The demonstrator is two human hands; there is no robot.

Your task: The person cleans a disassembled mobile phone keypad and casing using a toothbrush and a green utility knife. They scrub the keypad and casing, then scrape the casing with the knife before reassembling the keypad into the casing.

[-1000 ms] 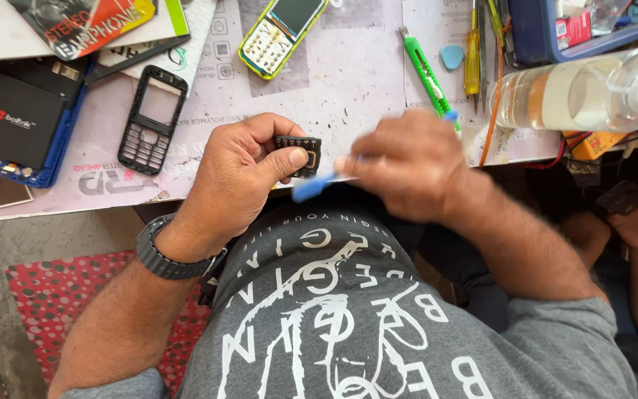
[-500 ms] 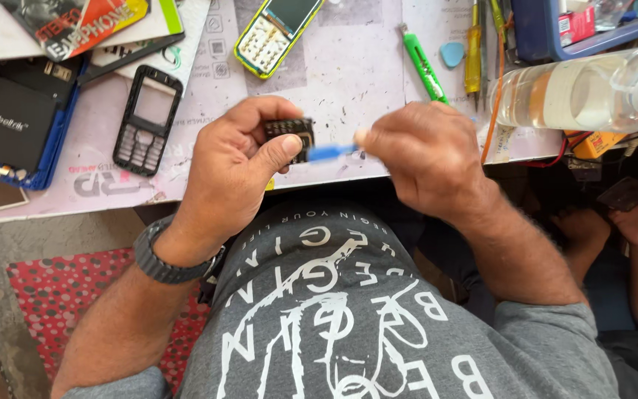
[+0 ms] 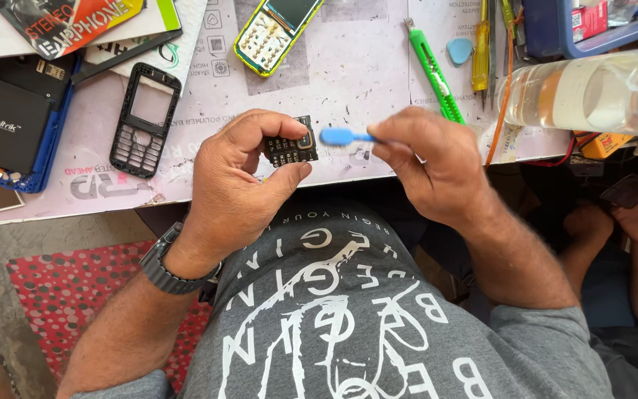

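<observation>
Over the cluttered pale tabletop (image 3: 356, 81), the left hand (image 3: 234, 181) pinched a small black rectangular keypad board (image 3: 291, 148), its long axis level. Just right of it, the right hand (image 3: 430, 166) was closed around a blue plastic brush (image 3: 345, 136) pointing leftward at the board's near edge.

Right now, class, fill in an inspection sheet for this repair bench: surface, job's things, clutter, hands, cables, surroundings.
Surface: pale printed work mat, scuffed and marked.
Job's things: small black keypad piece; blue tool, tip close beside it.
Clutter: black phone frame, yellow phone, green utility knife, yellow screwdriver, clear bottle, blue tray, black box.
Hands: left hand pinches the keypad piece; right hand grips the blue tool.
Cables: orange cord runs down beside the bottle.
Surroundings: red dotted mat below; another person's hands at right.
</observation>
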